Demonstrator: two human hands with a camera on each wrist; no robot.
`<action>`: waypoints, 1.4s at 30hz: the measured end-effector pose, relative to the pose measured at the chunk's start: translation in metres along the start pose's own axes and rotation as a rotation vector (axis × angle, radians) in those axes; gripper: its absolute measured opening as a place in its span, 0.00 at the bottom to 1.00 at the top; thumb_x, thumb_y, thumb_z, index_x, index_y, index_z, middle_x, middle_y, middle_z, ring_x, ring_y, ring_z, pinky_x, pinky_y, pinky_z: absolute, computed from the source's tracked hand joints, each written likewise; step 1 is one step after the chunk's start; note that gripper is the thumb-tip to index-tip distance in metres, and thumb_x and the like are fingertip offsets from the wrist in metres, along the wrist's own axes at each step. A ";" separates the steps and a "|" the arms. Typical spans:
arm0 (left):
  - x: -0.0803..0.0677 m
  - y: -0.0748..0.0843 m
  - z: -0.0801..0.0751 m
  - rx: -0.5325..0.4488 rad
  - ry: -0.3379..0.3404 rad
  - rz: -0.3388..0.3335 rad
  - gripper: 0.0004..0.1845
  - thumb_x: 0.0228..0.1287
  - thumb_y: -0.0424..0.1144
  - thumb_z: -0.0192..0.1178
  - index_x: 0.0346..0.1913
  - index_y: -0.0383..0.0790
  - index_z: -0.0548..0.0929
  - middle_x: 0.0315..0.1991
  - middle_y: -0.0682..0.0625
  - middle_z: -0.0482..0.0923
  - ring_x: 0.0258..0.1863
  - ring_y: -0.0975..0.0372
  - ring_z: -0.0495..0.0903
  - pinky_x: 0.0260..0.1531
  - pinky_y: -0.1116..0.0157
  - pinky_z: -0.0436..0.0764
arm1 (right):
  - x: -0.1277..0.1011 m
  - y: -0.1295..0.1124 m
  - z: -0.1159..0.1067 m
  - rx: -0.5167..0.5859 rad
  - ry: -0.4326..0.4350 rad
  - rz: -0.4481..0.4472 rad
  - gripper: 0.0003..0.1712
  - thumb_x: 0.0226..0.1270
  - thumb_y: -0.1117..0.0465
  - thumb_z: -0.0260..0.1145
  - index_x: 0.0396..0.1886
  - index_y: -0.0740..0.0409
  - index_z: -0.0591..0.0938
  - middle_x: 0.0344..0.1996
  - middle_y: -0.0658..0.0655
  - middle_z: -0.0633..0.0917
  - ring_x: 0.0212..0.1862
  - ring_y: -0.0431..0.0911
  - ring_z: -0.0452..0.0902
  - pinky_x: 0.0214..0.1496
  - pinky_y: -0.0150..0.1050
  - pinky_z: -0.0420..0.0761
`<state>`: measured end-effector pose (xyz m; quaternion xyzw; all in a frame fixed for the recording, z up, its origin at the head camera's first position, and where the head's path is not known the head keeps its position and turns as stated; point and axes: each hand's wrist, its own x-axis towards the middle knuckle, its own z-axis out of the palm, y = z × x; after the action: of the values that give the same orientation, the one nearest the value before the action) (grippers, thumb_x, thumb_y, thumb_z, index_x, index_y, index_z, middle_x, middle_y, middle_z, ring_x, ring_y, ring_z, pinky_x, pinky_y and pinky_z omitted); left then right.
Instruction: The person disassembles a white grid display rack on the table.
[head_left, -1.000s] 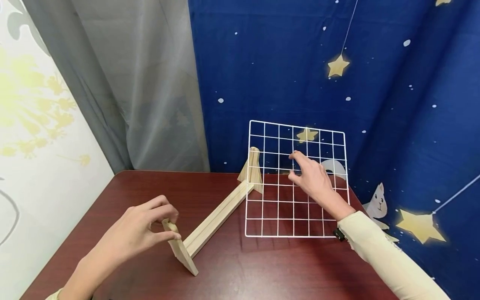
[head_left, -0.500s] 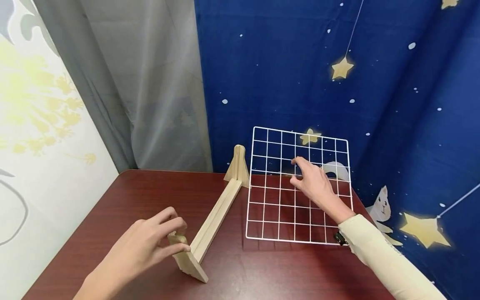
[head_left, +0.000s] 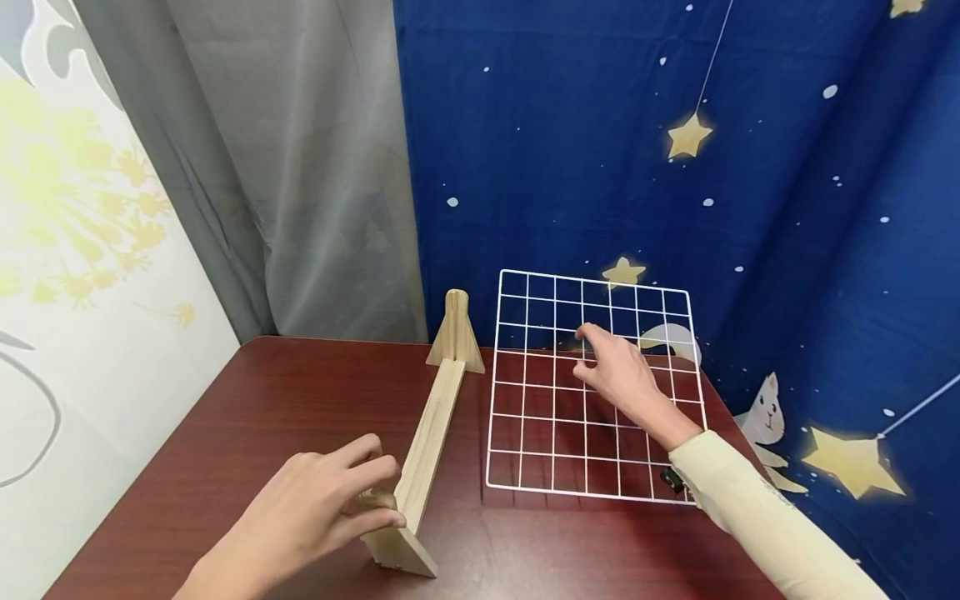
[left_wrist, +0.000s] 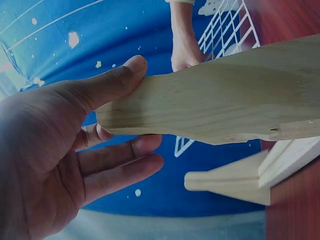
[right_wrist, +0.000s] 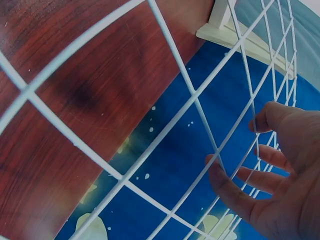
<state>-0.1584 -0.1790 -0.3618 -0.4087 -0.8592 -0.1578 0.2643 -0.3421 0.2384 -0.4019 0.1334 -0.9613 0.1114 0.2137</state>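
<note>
A wooden stand has two upright end boards joined by a low crossbar [head_left: 431, 442]. My left hand [head_left: 300, 512] pinches the rounded top of its near end board [left_wrist: 200, 100] between thumb and fingers. The far end board [head_left: 455, 333] stands upright near the table's back edge. To the right, my right hand [head_left: 626, 379] holds a white wire grid panel [head_left: 554, 417], leaning back and apart from the stand. In the right wrist view, thumb and fingers bend around the panel's wires [right_wrist: 194, 96]. The near board's top is partly covered by my left hand.
A dark red wooden table [head_left: 337, 375] lies under everything. Behind it hang a blue star-print curtain [head_left: 555, 167] and a grey curtain [head_left: 330, 183]. A pale printed wall [head_left: 90, 250] borders the left side.
The stand has turned, its far end swinging left and its near end shifting right and toward me with my left hand. The grid panel's top has dropped lower while my right hand keeps hold.
</note>
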 end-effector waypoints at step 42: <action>0.019 0.000 0.015 -0.089 -0.055 0.040 0.15 0.53 0.57 0.67 0.30 0.57 0.71 0.28 0.67 0.61 0.17 0.85 0.60 0.20 0.88 0.58 | -0.018 -0.015 0.047 0.054 -0.255 0.016 0.38 0.47 0.55 0.71 0.63 0.44 0.73 0.29 0.52 0.86 0.17 0.42 0.67 0.17 0.36 0.67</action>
<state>-0.1737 -0.1598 -0.3626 -0.4414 -0.8498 -0.1795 0.2253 -0.3392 0.2153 -0.4491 0.1445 -0.9783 0.1214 0.0854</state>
